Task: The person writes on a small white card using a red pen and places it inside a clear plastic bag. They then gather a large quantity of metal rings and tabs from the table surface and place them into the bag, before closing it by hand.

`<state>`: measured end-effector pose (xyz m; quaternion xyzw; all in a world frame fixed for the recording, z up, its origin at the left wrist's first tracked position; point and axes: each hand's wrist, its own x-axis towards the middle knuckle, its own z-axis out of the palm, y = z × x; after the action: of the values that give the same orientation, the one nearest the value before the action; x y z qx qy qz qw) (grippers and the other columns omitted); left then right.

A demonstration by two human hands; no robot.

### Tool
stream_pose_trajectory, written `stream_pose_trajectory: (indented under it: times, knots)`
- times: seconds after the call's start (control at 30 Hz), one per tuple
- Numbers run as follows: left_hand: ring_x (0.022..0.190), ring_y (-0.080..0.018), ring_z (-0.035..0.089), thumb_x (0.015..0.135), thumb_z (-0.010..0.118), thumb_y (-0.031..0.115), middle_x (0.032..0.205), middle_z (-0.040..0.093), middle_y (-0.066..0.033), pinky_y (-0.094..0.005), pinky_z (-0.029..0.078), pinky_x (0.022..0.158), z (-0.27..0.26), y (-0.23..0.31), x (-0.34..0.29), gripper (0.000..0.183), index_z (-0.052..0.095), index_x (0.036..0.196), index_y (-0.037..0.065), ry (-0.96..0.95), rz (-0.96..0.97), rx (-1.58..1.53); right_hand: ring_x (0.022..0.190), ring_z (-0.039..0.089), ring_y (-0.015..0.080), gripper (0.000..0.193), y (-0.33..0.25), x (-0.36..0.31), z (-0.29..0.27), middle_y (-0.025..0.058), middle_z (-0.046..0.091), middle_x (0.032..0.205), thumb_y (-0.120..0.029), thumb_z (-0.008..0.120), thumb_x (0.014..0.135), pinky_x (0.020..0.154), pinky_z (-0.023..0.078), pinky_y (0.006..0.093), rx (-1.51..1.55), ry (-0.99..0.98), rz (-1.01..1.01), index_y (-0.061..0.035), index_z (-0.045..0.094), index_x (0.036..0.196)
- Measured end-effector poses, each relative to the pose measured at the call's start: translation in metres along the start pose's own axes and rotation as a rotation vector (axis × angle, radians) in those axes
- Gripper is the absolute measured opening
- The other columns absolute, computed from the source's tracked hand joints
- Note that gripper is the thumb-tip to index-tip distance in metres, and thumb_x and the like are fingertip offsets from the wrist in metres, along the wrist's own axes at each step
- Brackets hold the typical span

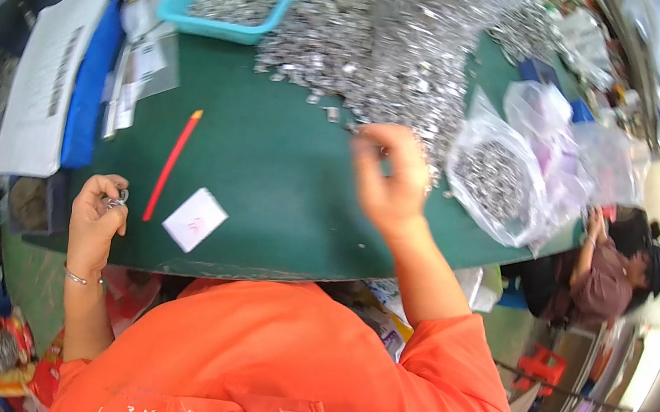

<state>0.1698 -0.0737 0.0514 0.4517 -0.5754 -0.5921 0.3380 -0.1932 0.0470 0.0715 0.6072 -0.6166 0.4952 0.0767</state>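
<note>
Clutching small metal pieces (120,198), left hand (97,211) curled in, right hand (391,177) half-curled beside a silvery pile (366,72) (any hold too blurred to tell), green desk (268,164).

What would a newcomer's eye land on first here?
Probably the big heap of small silvery pieces across the green table's far middle, the right hand at its near edge. Next, the bright orange shirt at bottom centre. Then the slim red stick, right of the left hand.

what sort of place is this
Probably a small workshop for sorting metal parts: a heap of small silvery pieces covers part of the green table, with more in a blue tray.
</note>
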Motion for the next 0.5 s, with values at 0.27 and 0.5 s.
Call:
stream_pose_trajectory:
  times: [0.27,0.5]
  knots:
    - [0.067,-0.0126,0.051,0.078,0.058,-0.002,0.089,0.056,-0.0093,-0.0248,0.042,0.057,0.322,0.079,0.046,0.021,0.055,0.099,-0.006,-1.036,-0.114,-0.221,0.087,0.062,0.0323,0.015,0.044,-0.049,-0.200,0.0173,0.062,0.099,0.004,0.059,0.081,0.075,0.051,0.0344,-0.658,0.113,0.371,0.0017,0.063,0.095]
    - [0.097,-0.0183,0.061,0.085,0.065,0.012,0.119,0.055,-0.0166,-0.0261,0.050,0.079,0.358,0.112,0.092,0.047,0.047,0.123,-0.009,-1.082,0.115,-0.093,0.085,0.063,0.0221,0.012,0.017,-0.087,-0.172,0.0127,0.063,0.096,0.006,0.060,0.081,0.066,0.051,0.0284,-0.338,0.025,0.464,0.0006,0.064,0.091]
